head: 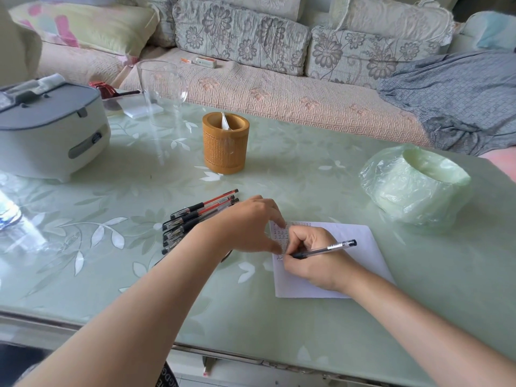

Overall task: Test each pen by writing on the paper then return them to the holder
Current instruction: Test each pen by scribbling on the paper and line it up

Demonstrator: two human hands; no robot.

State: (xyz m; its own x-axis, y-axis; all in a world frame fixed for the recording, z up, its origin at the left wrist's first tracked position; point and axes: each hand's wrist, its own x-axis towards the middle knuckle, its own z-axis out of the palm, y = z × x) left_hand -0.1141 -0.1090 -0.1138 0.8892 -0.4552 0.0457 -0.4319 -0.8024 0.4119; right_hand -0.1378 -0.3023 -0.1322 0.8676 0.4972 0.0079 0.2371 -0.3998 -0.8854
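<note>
The right hand (312, 265) grips a pen (326, 249), its tip on the paper (363, 255). The left hand (248, 222) presses the paper's far left corner with open fingers; spare pens (195, 219) lie left of the paper, the holder (225, 142) beyond it

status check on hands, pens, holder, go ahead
Right hand grips a black pen, tip at the paper. Left hand presses the paper's top corner. Other pens piled left of paper, wooden holder beyond them.

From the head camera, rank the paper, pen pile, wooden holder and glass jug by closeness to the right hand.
1. paper, under the right hand
2. pen pile, to its left
3. wooden holder, farther back
4. glass jug, back left
</note>
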